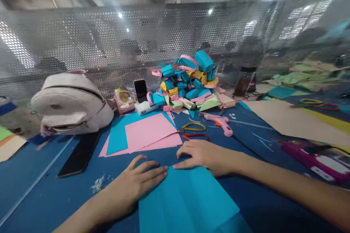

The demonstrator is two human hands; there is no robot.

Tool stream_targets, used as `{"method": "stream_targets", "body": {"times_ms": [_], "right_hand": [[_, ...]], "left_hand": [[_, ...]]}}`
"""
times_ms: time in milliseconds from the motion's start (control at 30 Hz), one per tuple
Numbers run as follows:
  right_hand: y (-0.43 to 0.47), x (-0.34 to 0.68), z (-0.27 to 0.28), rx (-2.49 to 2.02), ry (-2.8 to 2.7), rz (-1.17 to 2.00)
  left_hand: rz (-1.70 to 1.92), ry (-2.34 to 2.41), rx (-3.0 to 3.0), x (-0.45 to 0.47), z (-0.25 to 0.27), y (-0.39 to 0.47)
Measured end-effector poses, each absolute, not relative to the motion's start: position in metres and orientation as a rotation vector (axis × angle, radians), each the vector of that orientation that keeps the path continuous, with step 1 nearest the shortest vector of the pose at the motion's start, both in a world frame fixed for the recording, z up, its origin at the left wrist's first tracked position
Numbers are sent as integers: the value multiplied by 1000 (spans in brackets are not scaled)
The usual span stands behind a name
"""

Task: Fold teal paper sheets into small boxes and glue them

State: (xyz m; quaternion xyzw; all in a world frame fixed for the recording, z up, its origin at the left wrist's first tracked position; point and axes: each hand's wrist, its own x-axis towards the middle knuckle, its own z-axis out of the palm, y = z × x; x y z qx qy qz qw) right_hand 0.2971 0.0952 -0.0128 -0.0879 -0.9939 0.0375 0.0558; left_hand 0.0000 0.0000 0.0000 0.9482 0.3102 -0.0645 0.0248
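Support: blue tabletop (pixel 68 196).
Near edge, centre: creased blue paper sheet (pixel 183 204), left hand (pixel 140 180) and right hand (pixel 201 154) at its far end.
Beyond, left of centre: overlapping pink and blue rectangular paper sheets (pixel 150 131). Left of these: flat black rectangular device (pixel 79 156), before the white backpack (pixel 68 98).
Behind sheets: small white packet (pixel 144 108), upright black smartphone (pixel 141 91) behind it. Right of phone: heap of blue, pink and yellow paper pieces (pixel 188 87).
Before heap: pink plastic glue gun (pixel 218 119); at its left, yellow-and-red-handled scissors (pixel 194 129).
Far right: beige paper sheet (pixel 295 116), magenta device (pixel 314 160) nearer.
Rearmost: grey perforated metal screen (pixel 175 25).
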Motion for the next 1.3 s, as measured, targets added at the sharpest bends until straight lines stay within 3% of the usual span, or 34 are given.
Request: {"method": "stream_targets", "body": {"times_ms": [333, 700, 1033, 1300], "right_hand": [[92, 286, 5, -188, -3104, 14], [84, 333, 6, -508, -3064, -47], [65, 347, -2, -796, -3004, -212], [46, 326, 8, -657, -2729, -357]], "left_hand": [[-137, 862, 2964, 3, 4, 4], [8, 862, 3160, -27, -2, -5], [505, 880, 3375, -23, -16, -10], [521, 974, 3479, -24, 28, -56]]}}
